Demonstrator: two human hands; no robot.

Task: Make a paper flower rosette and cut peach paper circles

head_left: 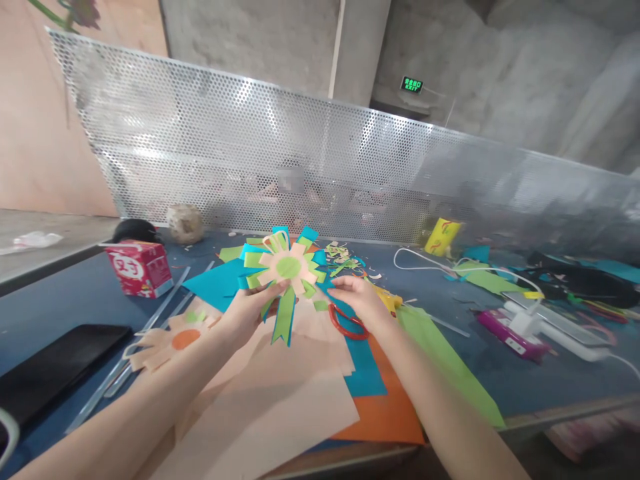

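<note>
My left hand (260, 303) pinches a paper flower rosette (289, 267) from below. The rosette has looped petals in blue, green and pale peach, a round green centre and a notched green-and-blue ribbon tail hanging down. Just right of it is my right hand (363, 300), its fingers stretched towards the petals with nothing visible between them. Under that hand lie scissors with red handles (347, 323), their blades partly hidden. Sheets of peach paper (295, 393), blue paper (367, 370) and orange paper (390, 420) are spread beneath. A second flower (185, 339), peach with an orange centre, rests by my left forearm.
At left are a black phone (65, 367), clear plastic sticks and a red box (140, 268). Paper scraps (340, 257) litter the back. Green paper (450, 363), a power strip (555, 327) and cables occupy the right. A perforated metal screen (240, 147) bounds the table.
</note>
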